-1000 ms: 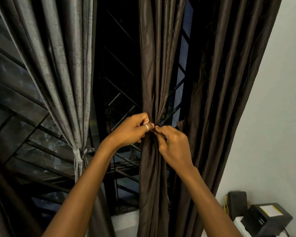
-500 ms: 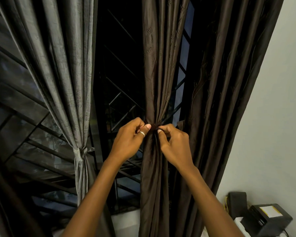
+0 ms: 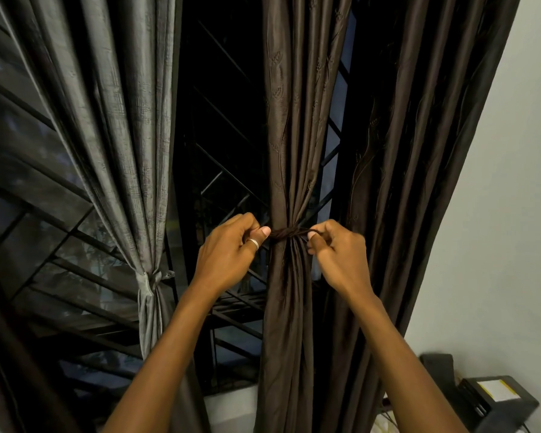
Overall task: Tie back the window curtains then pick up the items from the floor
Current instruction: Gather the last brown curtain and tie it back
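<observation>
Our left hand (image 3: 228, 260) and right hand (image 3: 338, 257) have drawn apart since half a second ago, when they met thumb to thumb at the front of the brown curtain (image 3: 289, 151). Now each grip is clamped on one end of the dark tie (image 3: 283, 234), pinched between thumb and curled fingers. The tie wraps the gathered curtain between our hands, and its knot now shows. The grey curtain (image 3: 122, 120) on the left hangs tied, as before.

wall (image 3: 512, 214): pale grey | window grille (image 3: 219, 157): black, dark outside | black box (image 3: 494, 404): lower right
</observation>
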Demonstrator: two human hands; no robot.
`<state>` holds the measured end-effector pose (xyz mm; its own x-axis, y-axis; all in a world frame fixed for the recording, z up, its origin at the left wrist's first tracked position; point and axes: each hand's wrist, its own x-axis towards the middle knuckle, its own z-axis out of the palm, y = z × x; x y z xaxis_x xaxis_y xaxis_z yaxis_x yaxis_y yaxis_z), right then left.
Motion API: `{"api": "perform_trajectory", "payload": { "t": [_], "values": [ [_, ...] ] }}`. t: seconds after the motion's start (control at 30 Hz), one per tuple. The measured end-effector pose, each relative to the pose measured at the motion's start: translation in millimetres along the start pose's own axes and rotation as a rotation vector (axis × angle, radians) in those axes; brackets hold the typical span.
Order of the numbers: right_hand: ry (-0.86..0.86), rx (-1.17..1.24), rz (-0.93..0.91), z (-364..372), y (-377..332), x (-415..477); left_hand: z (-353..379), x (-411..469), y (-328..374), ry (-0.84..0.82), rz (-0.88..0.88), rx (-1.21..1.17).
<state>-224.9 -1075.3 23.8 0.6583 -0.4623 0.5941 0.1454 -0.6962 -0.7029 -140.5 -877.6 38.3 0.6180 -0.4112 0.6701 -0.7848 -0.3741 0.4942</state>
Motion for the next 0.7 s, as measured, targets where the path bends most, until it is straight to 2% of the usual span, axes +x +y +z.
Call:
{"api": "perform_trajectory", "payload": {
  "t": [0.47,0.7],
  "values": [
    [-0.127,0.036,0.055,5,-11,3,-4,-3,-19,0.03,-0.01,0.022],
    [-0.13,-0.017,0.04,15,-16,-4,8,-6,-24,0.064,-0.072,-0.125]
  ]
}}
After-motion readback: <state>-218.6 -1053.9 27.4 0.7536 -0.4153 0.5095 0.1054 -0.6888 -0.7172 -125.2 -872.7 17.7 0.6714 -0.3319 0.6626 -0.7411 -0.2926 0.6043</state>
